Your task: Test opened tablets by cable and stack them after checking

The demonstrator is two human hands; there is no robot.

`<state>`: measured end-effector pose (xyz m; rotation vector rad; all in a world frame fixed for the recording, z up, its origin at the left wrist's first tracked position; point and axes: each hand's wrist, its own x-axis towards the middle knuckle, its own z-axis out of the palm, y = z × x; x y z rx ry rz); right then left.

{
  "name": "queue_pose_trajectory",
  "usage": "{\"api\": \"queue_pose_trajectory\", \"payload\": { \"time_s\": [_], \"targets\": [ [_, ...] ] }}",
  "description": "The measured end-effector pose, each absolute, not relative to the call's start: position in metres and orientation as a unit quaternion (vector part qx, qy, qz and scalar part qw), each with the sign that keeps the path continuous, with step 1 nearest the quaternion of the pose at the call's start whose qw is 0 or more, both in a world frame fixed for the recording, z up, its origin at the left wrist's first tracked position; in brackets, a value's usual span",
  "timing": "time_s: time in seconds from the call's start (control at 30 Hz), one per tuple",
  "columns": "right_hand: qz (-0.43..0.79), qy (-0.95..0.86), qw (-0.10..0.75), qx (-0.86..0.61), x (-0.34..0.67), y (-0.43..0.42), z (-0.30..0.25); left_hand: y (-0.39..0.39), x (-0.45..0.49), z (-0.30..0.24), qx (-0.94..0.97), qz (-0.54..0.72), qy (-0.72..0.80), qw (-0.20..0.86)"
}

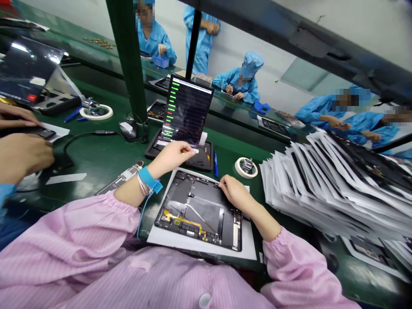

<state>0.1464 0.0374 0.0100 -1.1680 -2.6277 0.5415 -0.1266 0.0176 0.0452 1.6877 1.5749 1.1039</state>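
An opened tablet housing (206, 201), dark inside with a yellow flex cable (183, 223) along its near side, lies on a white sheet (180, 243) before me. My right hand (236, 193) has its fingers closed at the housing's far right edge. Beyond the housing, my left hand (174, 156) is pinched together in front of an upright lit screen (189, 112). A bit of yellow and white shows at its fingertips, too small to name. The screen stands in a black tray (208, 150). A blue wrist strap (149, 179) circles my left wrist.
A tall stack of papers and dark panels (309, 184) rises at right. A blue pen (216, 164), a tape roll (246, 167) and a mouse (128, 130) lie around. A co-worker's hands (25, 154) are at left; people in blue sit beyond the green post (127, 60).
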Motion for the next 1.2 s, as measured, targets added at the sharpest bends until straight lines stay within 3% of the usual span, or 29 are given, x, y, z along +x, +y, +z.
{"api": "queue_pose_trajectory", "payload": {
  "time_s": [0.07, 0.2, 0.3, 0.4, 0.57, 0.73, 0.9, 1.0, 1.13, 1.2],
  "targets": [
    [0.220, -0.879, 0.138, -0.399, 0.147, 0.033, 0.010, 0.018, -0.130, 0.047, 0.562, 0.511, 0.592, 0.270],
    [0.282, -0.801, 0.321, -0.419, 0.152, 0.049, 0.007, 0.020, -0.137, 0.051, 0.404, 0.673, 0.572, 0.240],
    [0.229, -0.729, 0.430, -0.482, 0.157, 0.090, 0.011, 0.021, -0.136, 0.053, 0.370, 0.687, 0.563, 0.273],
    [0.179, -0.654, 0.482, -0.555, 0.162, 0.144, 0.026, 0.021, -0.131, 0.050, 0.379, 0.667, 0.562, 0.308],
    [0.148, -0.581, 0.467, -0.650, 0.164, 0.212, 0.068, 0.024, -0.126, 0.041, 0.440, 0.622, 0.570, 0.308],
    [0.124, -0.596, 0.435, -0.664, 0.143, 0.218, 0.102, 0.026, -0.123, 0.035, 0.513, 0.543, 0.600, 0.285],
    [0.088, -0.706, 0.419, -0.565, 0.131, 0.115, 0.129, 0.018, -0.114, 0.033, 0.600, 0.442, 0.626, 0.231],
    [-0.050, -0.810, 0.407, -0.419, 0.161, 0.028, 0.162, 0.009, -0.106, 0.028, 0.663, 0.386, 0.619, 0.167],
    [-0.229, -0.716, 0.443, -0.489, 0.243, -0.027, 0.203, 0.004, -0.091, 0.021, 0.720, 0.367, 0.581, 0.095],
    [-0.229, -0.698, 0.391, -0.554, 0.290, -0.026, 0.213, 0.008, -0.076, 0.026, 0.754, 0.353, 0.545, 0.101]
  ]
}}
